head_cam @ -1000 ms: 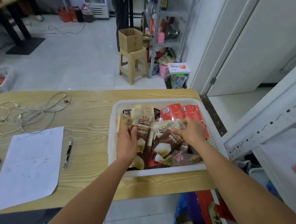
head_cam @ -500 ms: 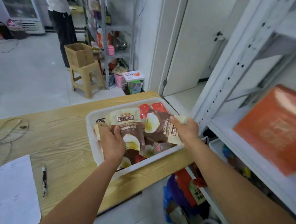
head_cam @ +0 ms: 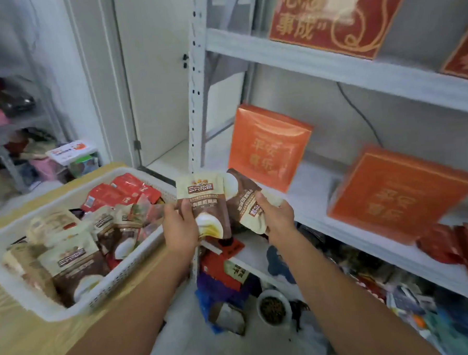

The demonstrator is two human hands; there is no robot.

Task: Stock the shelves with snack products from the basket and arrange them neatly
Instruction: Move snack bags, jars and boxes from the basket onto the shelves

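Now lifted clear of the white plastic basket [head_cam: 139, 263], one brown-and-cream snack pouch [head_cam: 201, 200] stands upright, pinched by the left hand [head_cam: 180, 226]. The right hand [head_cam: 278, 215] curls round a tilted matching pouch [head_cam: 242, 201] at the white metal shelf [head_cam: 306, 179].

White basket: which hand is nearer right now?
Left. The left hand, gripping a brown snack pouch, is just beside the basket's rim; the right hand, holding a second pouch, is farther right, at the shelf.
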